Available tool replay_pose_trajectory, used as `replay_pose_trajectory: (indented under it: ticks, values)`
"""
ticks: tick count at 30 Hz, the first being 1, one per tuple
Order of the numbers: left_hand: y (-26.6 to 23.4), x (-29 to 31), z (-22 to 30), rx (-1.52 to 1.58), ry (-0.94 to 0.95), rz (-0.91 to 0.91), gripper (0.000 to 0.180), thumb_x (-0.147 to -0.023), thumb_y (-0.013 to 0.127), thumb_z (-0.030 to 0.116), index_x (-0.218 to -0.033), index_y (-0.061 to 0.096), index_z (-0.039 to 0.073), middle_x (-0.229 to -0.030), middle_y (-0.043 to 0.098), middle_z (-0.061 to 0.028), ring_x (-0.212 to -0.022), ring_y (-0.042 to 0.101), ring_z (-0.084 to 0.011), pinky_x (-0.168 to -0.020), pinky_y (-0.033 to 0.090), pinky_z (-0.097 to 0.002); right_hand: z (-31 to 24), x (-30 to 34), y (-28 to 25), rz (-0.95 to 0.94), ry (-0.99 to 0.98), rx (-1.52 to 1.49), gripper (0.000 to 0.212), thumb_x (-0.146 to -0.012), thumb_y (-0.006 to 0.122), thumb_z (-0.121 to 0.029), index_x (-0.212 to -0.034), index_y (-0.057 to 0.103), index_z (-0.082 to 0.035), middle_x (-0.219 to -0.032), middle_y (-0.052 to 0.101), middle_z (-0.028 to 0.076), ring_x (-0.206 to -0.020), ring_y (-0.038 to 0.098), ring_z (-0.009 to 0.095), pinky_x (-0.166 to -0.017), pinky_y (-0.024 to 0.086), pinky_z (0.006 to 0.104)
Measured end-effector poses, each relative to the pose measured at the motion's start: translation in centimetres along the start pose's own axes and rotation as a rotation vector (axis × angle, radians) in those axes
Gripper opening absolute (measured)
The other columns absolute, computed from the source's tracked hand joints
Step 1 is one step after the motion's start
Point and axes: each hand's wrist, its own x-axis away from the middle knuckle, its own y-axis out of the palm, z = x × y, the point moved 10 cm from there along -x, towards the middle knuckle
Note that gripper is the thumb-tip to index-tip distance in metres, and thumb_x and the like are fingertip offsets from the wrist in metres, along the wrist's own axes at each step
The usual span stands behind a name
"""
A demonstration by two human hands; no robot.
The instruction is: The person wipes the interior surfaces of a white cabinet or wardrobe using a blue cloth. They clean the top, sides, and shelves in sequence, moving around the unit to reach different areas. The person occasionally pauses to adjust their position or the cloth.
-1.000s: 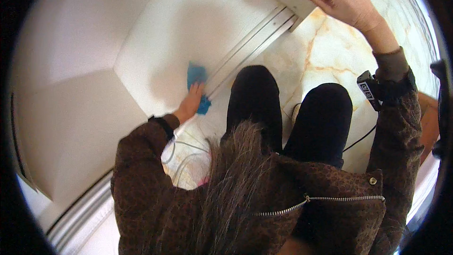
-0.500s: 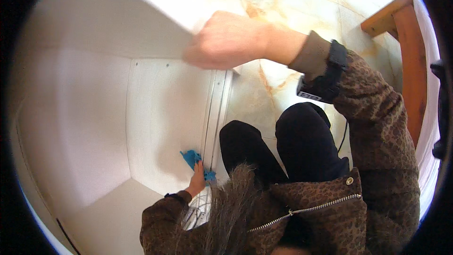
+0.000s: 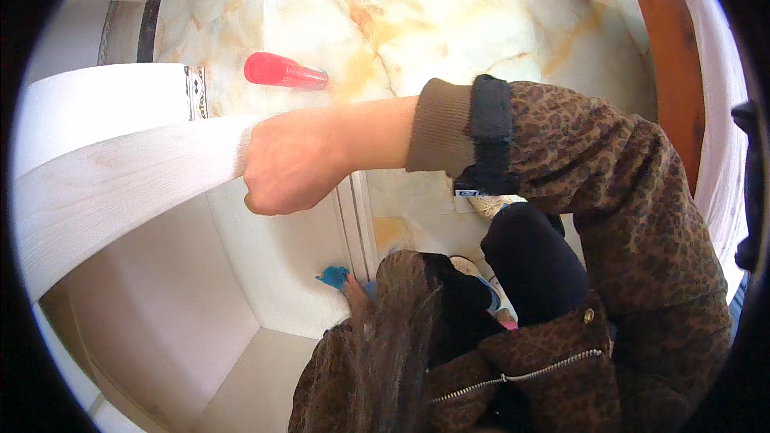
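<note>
My left hand (image 3: 355,295) is down on the pale bottom board (image 3: 277,265) of a white cabinet, its fingers closed on a crumpled blue cloth (image 3: 333,276). Strands of hair cover part of that hand and wrist. Higher up, my right hand (image 3: 297,159) is closed at the end of the cabinet's white top rail (image 3: 152,168), back of the hand toward me. Its fingertips are hidden underneath. A metal-coloured track (image 3: 358,220) runs along the cabinet's front edge, close to the left hand.
A red cylindrical container (image 3: 285,72) is on the marble-patterned floor (image 3: 433,24), beyond my right hand. At the right stands a brown wooden frame (image 3: 670,56) beside white fabric (image 3: 722,112). My dark-trousered knee (image 3: 533,252) is close to the cabinet front.
My view has shifted, bringing the cabinet's top rail and the red container into sight. The right hand now appears lower and further left. The left hand is still at the blue cloth.
</note>
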Motion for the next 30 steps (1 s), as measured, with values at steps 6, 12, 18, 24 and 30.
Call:
replay_pose_trajectory:
  ticks: [6, 12, 18, 24, 30]
  values:
    - [0.0, -0.8, 0.1, 0.052, 0.032, 0.018, 0.105, -0.076, 0.076, 0.018, -0.150, 0.004, 0.000, -0.150, 0.013, -0.0391, -0.133, 0.034, -0.0499, -0.101, 0.043, -0.0444, 0.8, 2.9, 2.4, -0.083, 0.060, -0.016, 0.013, -0.075, 0.061, -0.011, -0.065, 0.058, -0.005, -0.060, 0.061, 0.009, -0.060, 0.064, 0.029, -0.051, 0.049, 0.0404]
    - [-0.3, -0.6, 0.8, 0.034, -0.032, 0.079, 0.096, -0.077, 0.066, 0.001, -0.152, 0.005, 0.002, -0.152, 0.012, -0.0361, -0.134, 0.032, -0.0491, -0.099, 0.045, -0.0425, 1.5, 2.1, 2.2, 0.049, 0.116, -0.164, 0.022, -0.083, 0.063, -0.022, -0.070, 0.058, -0.005, -0.060, 0.061, 0.008, -0.059, 0.064, 0.028, -0.052, 0.049, 0.0393]
    - [-2.4, -0.9, 3.5, 0.065, -0.223, 0.020, 0.089, -0.078, 0.062, -0.003, -0.152, 0.014, 0.004, -0.152, 0.017, -0.0322, -0.137, 0.031, -0.0463, -0.105, 0.040, -0.0422, 2.9, 1.8, 3.8, 0.002, 0.265, -0.297, 0.034, -0.084, 0.067, -0.036, -0.068, 0.061, -0.006, -0.061, 0.062, 0.010, -0.062, 0.064, 0.031, -0.056, 0.051, 0.0402]
    - [-3.7, -0.9, 5.6, 0.171, -0.122, -0.109, 0.073, -0.084, 0.052, -0.003, -0.151, 0.024, 0.009, -0.150, 0.029, -0.0259, -0.136, 0.035, -0.0392, -0.109, 0.034, -0.0414, 3.2, 3.2, 4.2, -0.072, 0.282, -0.325, 0.026, -0.086, 0.063, -0.027, -0.073, 0.056, -0.006, -0.070, 0.061, 0.008, -0.068, 0.063, 0.028, -0.058, 0.050, 0.0396]
    - [-4.8, 5.1, 10.0, 0.259, -0.019, -0.197, 0.065, -0.088, 0.046, -0.004, -0.150, 0.033, 0.014, -0.147, 0.040, -0.0207, -0.134, 0.040, -0.0332, -0.111, 0.032, -0.0400, 3.7, 12.4, 1.0, -0.178, 0.502, -0.371, 0.021, -0.086, 0.061, -0.021, -0.073, 0.054, -0.006, -0.070, 0.059, 0.010, -0.066, 0.062, 0.030, -0.058, 0.050, 0.0409]
